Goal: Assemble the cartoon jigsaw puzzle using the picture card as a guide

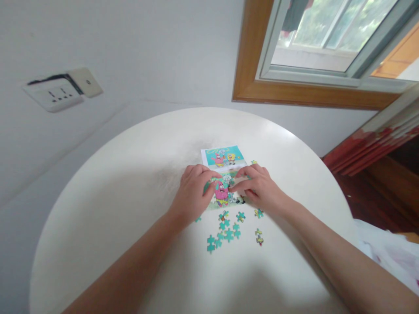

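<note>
A partly assembled jigsaw (221, 196) with a pink starfish figure lies on the white round table (98, 209). My left hand (195, 188) rests at its left edge, thumb and index finger apart over the pieces. From the right, my right hand (257, 185) touches the jigsaw, fingers spread and curved down; no held piece shows. Both hands cover parts of the jigsaw. Just beyond it lies a reference picture card (225, 158) showing the cartoon figures. Several loose teal pieces (228, 235) lie nearer to me, and a yellowish piece (259, 240) sits to their right.
One loose piece (253, 162) is beyond my right hand, another (259, 213) below it. A wall with a socket (57, 93) borders the table at the left. A wood-framed window (314, 93) and a red curtain (356, 150) are at the right.
</note>
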`<action>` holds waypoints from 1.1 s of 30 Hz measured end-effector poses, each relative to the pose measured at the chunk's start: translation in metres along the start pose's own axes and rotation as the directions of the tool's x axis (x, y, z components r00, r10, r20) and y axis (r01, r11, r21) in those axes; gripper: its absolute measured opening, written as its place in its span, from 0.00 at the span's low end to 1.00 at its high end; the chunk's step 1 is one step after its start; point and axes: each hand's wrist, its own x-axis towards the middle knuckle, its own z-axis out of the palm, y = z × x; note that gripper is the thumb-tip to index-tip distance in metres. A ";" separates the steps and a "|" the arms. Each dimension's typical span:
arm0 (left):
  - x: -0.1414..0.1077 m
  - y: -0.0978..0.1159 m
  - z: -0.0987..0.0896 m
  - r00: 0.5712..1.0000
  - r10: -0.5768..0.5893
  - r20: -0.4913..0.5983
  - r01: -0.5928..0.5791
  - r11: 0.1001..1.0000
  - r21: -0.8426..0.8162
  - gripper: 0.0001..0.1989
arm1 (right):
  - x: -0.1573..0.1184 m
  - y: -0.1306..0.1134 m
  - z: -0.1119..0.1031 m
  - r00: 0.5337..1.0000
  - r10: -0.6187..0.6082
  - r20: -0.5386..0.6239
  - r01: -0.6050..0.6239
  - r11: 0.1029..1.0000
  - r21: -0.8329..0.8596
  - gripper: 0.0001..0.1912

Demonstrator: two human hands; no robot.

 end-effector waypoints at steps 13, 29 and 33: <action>0.004 -0.021 0.006 0.975 -0.123 -0.187 0.116 0.992 -0.048 0.10 | 0.000 0.002 -0.002 1.000 -0.008 -0.025 0.009 1.000 0.012 0.27; 0.005 -0.020 0.009 0.971 -0.148 -0.189 0.134 0.987 -0.087 0.10 | -0.008 -0.015 -0.041 0.942 -0.171 0.289 0.060 0.932 0.356 0.11; 0.005 -0.020 0.009 0.971 -0.153 -0.186 0.140 0.987 -0.084 0.10 | -0.005 -0.029 -0.031 0.928 -0.264 0.261 0.174 0.930 0.323 0.10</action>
